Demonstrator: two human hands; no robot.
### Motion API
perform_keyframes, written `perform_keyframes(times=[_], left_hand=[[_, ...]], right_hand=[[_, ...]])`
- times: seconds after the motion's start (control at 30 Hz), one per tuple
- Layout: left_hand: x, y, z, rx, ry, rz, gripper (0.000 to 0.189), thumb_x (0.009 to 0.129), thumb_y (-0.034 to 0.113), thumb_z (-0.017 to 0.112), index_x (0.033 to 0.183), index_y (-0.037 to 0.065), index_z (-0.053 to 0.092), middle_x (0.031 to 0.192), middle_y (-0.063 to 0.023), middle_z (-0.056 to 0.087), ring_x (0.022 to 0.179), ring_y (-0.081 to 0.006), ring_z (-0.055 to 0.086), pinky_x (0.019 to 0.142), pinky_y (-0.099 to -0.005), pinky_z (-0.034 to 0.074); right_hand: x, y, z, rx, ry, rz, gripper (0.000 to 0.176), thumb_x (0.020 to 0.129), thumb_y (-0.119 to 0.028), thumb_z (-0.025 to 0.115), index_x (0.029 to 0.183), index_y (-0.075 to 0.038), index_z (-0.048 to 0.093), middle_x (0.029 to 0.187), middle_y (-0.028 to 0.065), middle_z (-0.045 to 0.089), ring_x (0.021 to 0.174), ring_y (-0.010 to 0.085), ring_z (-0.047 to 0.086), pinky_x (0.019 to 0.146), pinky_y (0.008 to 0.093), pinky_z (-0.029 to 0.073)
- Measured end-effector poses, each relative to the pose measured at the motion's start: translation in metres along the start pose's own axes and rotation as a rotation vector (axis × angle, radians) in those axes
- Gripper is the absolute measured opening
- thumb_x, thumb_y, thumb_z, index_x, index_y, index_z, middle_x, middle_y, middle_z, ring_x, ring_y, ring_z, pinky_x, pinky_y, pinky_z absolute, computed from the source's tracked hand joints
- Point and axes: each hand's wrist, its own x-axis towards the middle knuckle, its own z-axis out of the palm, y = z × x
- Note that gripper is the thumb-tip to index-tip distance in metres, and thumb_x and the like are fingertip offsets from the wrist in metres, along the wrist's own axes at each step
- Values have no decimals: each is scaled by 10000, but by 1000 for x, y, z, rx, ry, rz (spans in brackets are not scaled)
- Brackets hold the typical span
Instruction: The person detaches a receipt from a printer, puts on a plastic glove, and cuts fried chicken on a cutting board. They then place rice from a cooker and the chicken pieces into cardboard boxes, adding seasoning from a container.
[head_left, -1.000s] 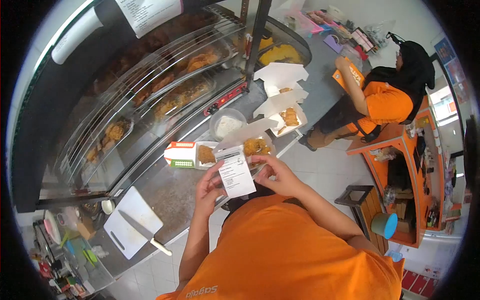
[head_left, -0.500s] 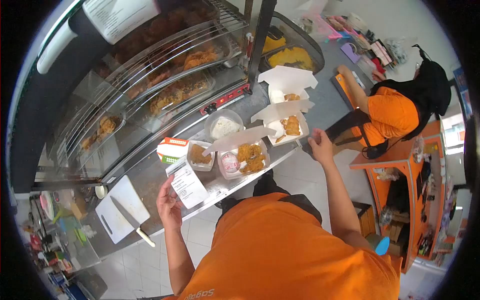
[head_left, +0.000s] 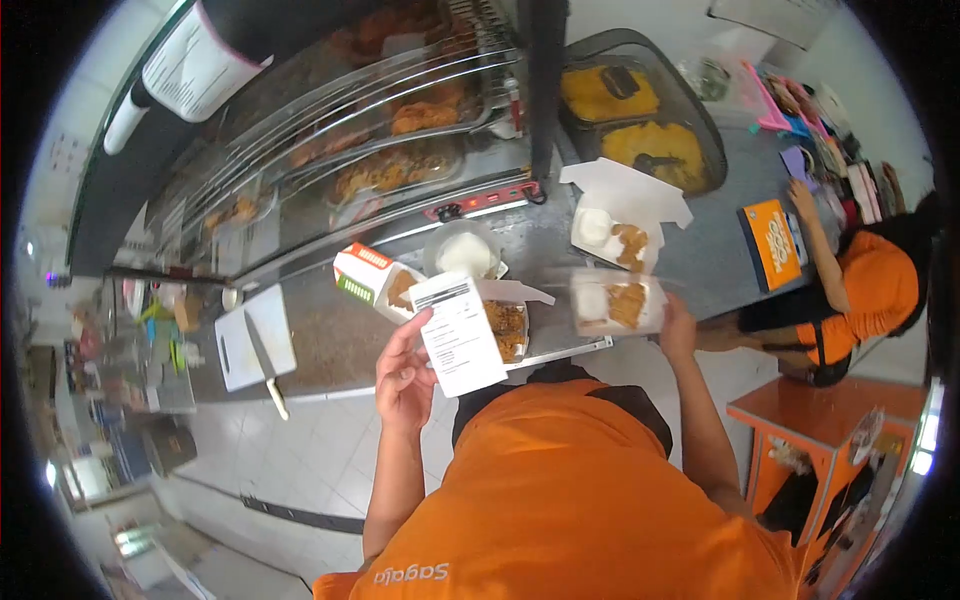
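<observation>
My left hand (head_left: 405, 385) pinches a printed paper receipt (head_left: 462, 340), held up in front of the boxes. The slip partly covers an open box of fried chicken (head_left: 508, 330) and a red, white and green carton with chicken (head_left: 372, 277). At the right, my right hand (head_left: 678, 330) grips the right edge of a takeaway box (head_left: 618, 303) with rice and chicken pieces, which is blurred. Behind it stands another open takeaway box (head_left: 625, 240) with similar food. A round tub (head_left: 462, 252) of white contents stands behind the receipt.
A knife (head_left: 262, 350) rests on a white cutting board (head_left: 235, 362) at the left. A glass warmer (head_left: 390, 130) with fried chicken stands behind. Yellow food fills a dark tray (head_left: 715, 140). At the right, a co-worker (head_left: 870, 280) reaches near an orange box (head_left: 770, 245).
My left hand has raised the receipt over the boxes. My right hand has come to the front takeaway box and gripped it. The view has shifted; the co-worker's arm has moved off the orange box.
</observation>
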Motion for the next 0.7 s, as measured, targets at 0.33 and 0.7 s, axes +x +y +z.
perform_keyframes(times=[0.33,0.7], left_hand=[[1,-9,44,-34,-75,13,885,702,196,566,1500,-136,375,1413,-302,542,1237,-399,637,887,-453,646],[13,-14,62,47,-114,-1,893,684,214,554,1490,-135,392,1417,-298,542,1253,-394,627,910,-466,637]], right_hand=[[47,172,-95,-97,189,129,314,980,-54,587,1276,36,643,1150,240,728,1066,376,717,908,427,556],[169,192,-100,-121,522,156,295,984,-159,608,1209,29,637,1208,239,688,1120,409,657,947,467,503]])
